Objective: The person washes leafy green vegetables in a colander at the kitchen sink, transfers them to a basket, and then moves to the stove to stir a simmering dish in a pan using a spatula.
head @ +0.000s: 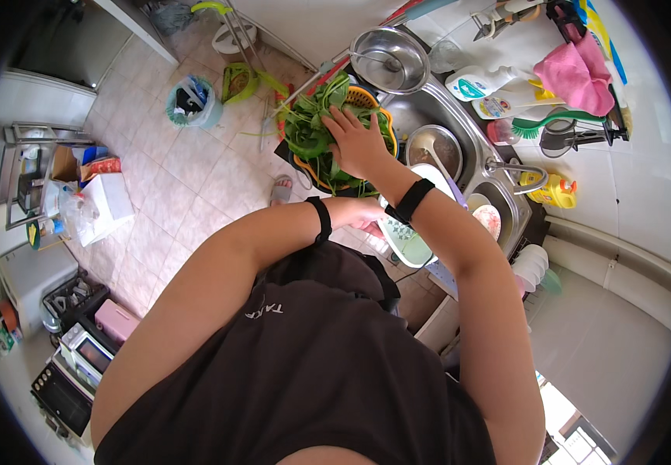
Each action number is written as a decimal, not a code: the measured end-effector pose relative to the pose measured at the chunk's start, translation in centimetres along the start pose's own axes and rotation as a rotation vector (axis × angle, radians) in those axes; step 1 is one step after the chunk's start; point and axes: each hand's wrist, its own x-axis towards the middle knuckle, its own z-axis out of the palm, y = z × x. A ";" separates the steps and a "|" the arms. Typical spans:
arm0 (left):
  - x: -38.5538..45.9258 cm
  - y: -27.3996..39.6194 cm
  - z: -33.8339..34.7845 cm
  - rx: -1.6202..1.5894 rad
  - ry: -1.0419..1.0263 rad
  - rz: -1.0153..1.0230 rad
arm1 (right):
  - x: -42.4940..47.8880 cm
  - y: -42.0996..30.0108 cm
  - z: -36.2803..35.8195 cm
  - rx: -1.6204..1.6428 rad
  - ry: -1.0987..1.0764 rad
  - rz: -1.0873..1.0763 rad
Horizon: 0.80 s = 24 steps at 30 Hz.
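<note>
Leafy greens [312,125] are heaped in an orange-rimmed basket [394,131] beside the sink. My right hand [358,142] rests on them, palm down with fingers spread, and does not visibly grip any. Lower down, my left hand [370,216] grips the near side of a pale green and white plastic basin [414,247] with a pattern on it. My right wrist and its black band cover part of that basin. The left fingertips are partly hidden at its edge.
Right of the basket lies the stainless steel sink [469,119], with a metal bowl [437,145], a faucet [521,174] and a plate [486,221]. A steel pot [390,61] holding a ladle stands at its far end. Spray bottles [478,81] line the wall. A bin [194,102] stands on the floor.
</note>
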 end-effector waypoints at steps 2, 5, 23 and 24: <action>0.4 -0.4 -0.2 -0.019 0.002 -0.017 | -0.1 0.6 2.3 0.026 -0.010 -0.039; 0.8 -0.5 -0.2 -0.003 0.010 -0.022 | 0.8 1.0 4.5 0.084 -0.131 -0.021; -0.7 0.9 0.3 -0.035 -0.015 -0.006 | -19.0 9.9 0.3 0.571 -0.042 0.467; -0.7 1.0 0.5 -0.013 -0.005 -0.021 | -21.2 9.6 2.6 0.536 -0.030 0.463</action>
